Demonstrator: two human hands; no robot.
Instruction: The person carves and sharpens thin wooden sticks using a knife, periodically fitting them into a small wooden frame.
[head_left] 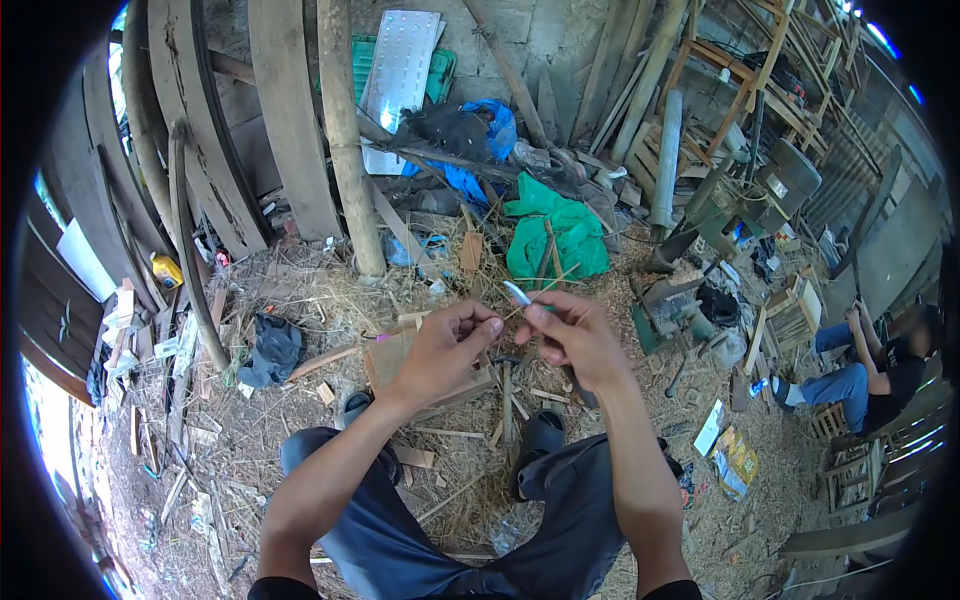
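Note:
Both hands are raised in front of my knees, close together. My right hand (575,335) is closed round a small knife with a pale blade (516,292), which points up and to the left. A thin greenish strip (552,284) runs through the same fingers. My left hand (452,345) is just to the left, thumb and fingers pressed together near the strip's lower end; what they pinch is too small to make out. Below the hands a hammer (507,385) stands with its head up, beside a wooden block (388,358).
A green sack (560,240) lies ahead. A wooden post (348,150) rises at the left of it, and a dark plastic bag (272,350) is on the littered ground. At the far right a person (880,365) sits. A yellow packet (736,462) lies at the right.

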